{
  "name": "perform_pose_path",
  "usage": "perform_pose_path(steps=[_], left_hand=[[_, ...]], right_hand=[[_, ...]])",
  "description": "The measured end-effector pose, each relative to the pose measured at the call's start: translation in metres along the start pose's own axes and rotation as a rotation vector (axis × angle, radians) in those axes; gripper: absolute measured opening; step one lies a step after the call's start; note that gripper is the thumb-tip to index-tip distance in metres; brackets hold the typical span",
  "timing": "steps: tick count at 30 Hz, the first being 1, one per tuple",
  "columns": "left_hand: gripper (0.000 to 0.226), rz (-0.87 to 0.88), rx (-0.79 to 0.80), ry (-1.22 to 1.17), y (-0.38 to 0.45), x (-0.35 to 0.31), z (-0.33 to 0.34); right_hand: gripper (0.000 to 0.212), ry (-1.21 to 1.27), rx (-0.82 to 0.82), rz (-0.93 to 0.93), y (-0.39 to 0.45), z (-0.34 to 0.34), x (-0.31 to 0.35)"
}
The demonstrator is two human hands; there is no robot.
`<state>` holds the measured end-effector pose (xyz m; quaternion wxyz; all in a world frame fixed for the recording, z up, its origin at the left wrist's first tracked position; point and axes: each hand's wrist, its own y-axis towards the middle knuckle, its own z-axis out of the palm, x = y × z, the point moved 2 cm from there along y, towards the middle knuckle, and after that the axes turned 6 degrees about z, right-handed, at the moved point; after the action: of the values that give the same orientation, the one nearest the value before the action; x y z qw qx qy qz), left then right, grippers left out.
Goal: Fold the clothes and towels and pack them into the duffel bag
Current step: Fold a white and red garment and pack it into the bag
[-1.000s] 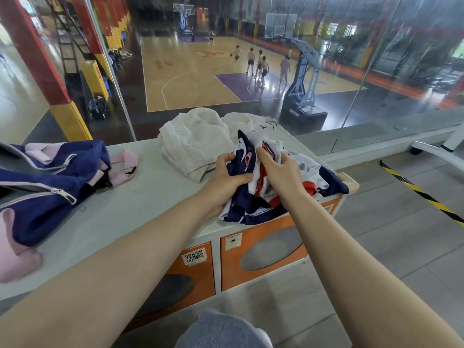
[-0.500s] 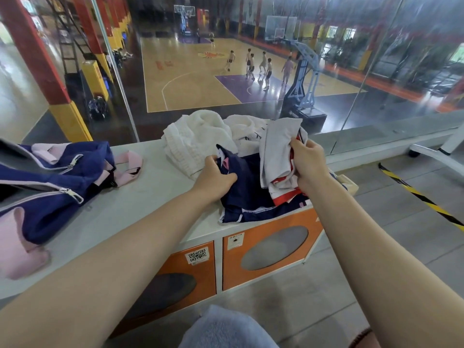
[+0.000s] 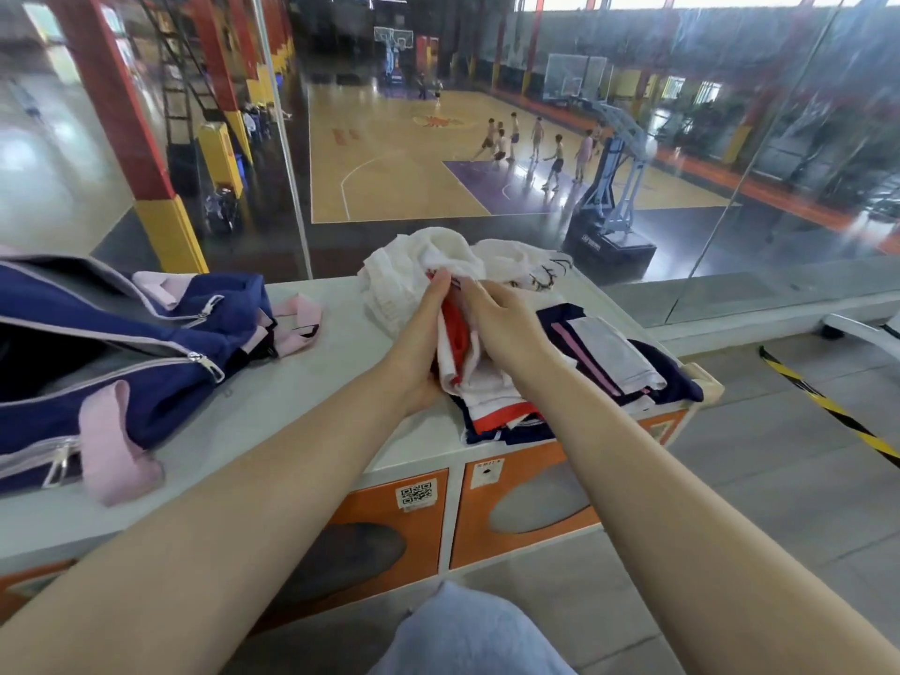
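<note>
A grey bench top (image 3: 302, 382) runs from the lower left of the frame to right of centre, with orange locker doors (image 3: 526, 504) below its front edge. At the left edge lies the navy duffel bag (image 3: 112, 362), unzipped, its pink straps (image 3: 117, 450) draped over the side and onto the bench. Behind the bench a glass wall (image 3: 487, 163) fills the upper half of the frame.

At the centre, against the glass, sits a heap of white towels (image 3: 404, 275). Just right of it a navy garment with pink stripes (image 3: 609, 353) lies spread to the bench's right end. Between these, a white and red jersey (image 3: 482, 377) is bunched on top of the navy cloth.

The left hand (image 3: 421, 333) lies along the jersey's left side, fingers straight and pressed flat against the cloth. The right hand (image 3: 506, 324) rests on the jersey from the right, fingers bent over its upper edge and gripping the fabric. The fingertips of the two hands nearly meet at the top of the jersey.
</note>
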<state>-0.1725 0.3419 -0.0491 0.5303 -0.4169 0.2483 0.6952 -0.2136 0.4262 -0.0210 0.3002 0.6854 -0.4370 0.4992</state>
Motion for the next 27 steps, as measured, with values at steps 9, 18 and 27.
perform_pose_path(steps=[9,18,27], left_hand=[[0.022,-0.043,-0.128,-0.159,-0.055,-0.048,-0.09],[0.02,-0.057,-0.289,-0.164,-0.134,-0.11,-0.189],[0.043,0.181,-0.244,-0.372,-0.231,-0.161,-0.269]], right_hand=[[0.025,-0.012,0.231,-0.112,-0.009,0.072,0.033],[0.08,-0.003,0.345,0.286,-0.038,0.141,0.038],[0.053,0.287,0.801,0.485,-0.094,0.26,0.068]])
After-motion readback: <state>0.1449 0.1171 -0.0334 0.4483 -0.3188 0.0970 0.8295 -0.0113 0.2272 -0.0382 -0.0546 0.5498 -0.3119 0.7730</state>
